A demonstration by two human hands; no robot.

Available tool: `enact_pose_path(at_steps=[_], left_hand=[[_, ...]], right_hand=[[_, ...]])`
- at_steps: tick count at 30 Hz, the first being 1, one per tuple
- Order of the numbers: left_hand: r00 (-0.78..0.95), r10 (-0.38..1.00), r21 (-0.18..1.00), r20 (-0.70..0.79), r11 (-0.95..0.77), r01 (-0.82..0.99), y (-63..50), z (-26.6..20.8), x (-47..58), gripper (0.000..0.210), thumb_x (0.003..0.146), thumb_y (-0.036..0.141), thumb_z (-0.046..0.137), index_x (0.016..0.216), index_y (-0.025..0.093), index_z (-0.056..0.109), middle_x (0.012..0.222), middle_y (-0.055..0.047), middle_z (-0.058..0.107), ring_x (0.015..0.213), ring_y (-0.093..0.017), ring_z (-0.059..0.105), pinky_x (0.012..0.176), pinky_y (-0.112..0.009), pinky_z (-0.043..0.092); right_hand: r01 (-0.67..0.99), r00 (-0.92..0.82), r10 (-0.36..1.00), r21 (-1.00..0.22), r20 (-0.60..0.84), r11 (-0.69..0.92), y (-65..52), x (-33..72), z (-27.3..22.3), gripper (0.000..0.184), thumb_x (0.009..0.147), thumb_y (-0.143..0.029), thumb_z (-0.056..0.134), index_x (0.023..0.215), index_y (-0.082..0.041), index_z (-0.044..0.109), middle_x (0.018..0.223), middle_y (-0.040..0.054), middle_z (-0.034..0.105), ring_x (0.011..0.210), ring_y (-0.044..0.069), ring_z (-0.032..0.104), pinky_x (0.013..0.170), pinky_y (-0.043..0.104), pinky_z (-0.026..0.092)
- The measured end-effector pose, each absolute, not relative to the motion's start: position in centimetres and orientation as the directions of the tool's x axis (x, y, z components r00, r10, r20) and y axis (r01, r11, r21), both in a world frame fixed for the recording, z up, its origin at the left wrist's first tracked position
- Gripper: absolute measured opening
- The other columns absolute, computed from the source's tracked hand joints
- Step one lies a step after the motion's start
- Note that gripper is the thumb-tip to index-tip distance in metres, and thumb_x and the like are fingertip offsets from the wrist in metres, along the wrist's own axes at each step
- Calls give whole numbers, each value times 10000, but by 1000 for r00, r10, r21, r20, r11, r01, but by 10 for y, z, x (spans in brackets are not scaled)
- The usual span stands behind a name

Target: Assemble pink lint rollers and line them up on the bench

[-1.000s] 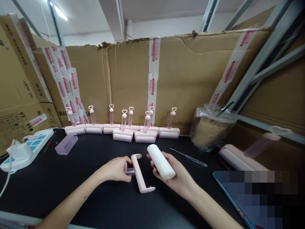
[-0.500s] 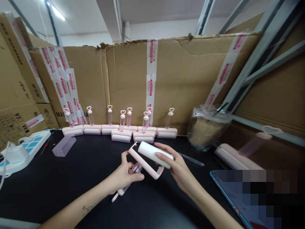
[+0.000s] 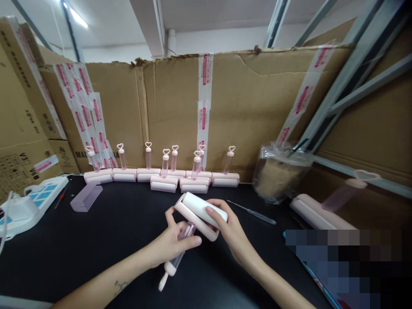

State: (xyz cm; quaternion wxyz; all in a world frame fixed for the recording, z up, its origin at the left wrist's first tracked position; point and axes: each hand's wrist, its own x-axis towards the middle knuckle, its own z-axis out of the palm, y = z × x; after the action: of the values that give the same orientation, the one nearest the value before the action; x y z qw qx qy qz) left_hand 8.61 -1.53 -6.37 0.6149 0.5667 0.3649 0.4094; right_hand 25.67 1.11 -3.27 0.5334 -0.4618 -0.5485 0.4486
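My left hand (image 3: 175,242) is closed around the clear handle of a pink lint roller frame (image 3: 196,223), whose heart-shaped loop end points down toward me. A white sticky roll (image 3: 202,207) is gripped by my right hand (image 3: 230,227), thumb on top and fingers behind. The roll lies along the frame, between its two end arms; whether its ends are seated I cannot tell. Behind my hands, several finished-looking lint rollers (image 3: 165,183) stand in rows with handles upright, against the cardboard.
At the left are a translucent purple cover (image 3: 86,197) and a white power strip (image 3: 41,201). A thin knife-like tool (image 3: 254,211) lies right of my hands. Farther right are a bagged drink cup (image 3: 280,174), another lint roller (image 3: 322,210) and a blue-edged phone (image 3: 313,274).
The white roll has moved left and down into the frame's opening, with my right hand. My left hand has shifted slightly right, and the handle's loop end hangs lower.
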Motion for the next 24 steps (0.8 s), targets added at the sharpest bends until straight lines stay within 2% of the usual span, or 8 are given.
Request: enact_pose_path(at_steps=[4,7,10,15,17,19,22,24], left_hand=[[353,935,975,-25,100,-198,-10,-47,80,591,735,508,612,1128,204,293,831,-40,590,724,-168,602,686,-338,457],[280,960,961,-27,101,-255,-6,-37,75,536,738,526,591,1083,221,316,839,-27,572,708,-186,631,628,-356,512],[254,967,984,-18,62,-167,-6,-33,72,513,735,520,592,1102,235,374,809,-4,552,611,-174,627,495,-324,531],[289,957,997,1,23,-79,-8,-39,74,381,702,461,659,856,157,487,700,-18,595,528,-173,624,396,-243,492],[294,956,993,17,18,-116,-7,-41,75,364,712,445,657,848,162,473,684,-16,609,530,-181,633,388,-241,492],[299,954,990,24,18,-137,-5,-42,75,356,712,430,664,845,165,466,674,-6,609,517,-177,632,378,-239,492],[293,956,989,21,23,-146,-3,-43,72,353,705,418,675,831,165,463,669,4,605,507,-171,631,369,-238,495],[288,957,989,18,25,-144,-2,-42,70,352,710,421,668,834,165,461,669,0,611,511,-178,638,365,-235,494]], right_hand=[[50,-6,981,-980,193,193,13,262,-32,272,703,-449,639,853,-226,594,740,-11,558,583,139,468,447,219,353],[112,-75,969,-964,234,242,12,261,-31,253,693,-411,666,839,-218,595,766,-9,568,644,149,498,510,225,383],[132,-213,948,-955,235,266,8,254,-34,245,687,-385,680,828,-210,582,765,-10,588,691,161,527,607,253,414],[29,-288,920,-958,266,286,6,250,-39,407,662,-399,706,996,-249,527,848,-18,578,756,167,551,670,265,429],[-37,-277,931,-971,237,236,8,257,-39,395,728,-453,634,1050,-256,518,930,-1,580,867,182,547,736,279,425],[-48,-314,941,-992,129,120,11,264,-39,302,807,-490,523,950,-227,562,906,10,583,869,183,537,741,290,422],[-22,-419,907,-998,-43,-57,14,271,-38,354,810,-527,508,721,-187,550,692,-11,535,638,132,481,571,244,387],[-63,-478,868,-980,-135,-187,16,272,-37,382,772,-555,547,674,-186,522,591,-37,470,525,99,394,471,215,310]])
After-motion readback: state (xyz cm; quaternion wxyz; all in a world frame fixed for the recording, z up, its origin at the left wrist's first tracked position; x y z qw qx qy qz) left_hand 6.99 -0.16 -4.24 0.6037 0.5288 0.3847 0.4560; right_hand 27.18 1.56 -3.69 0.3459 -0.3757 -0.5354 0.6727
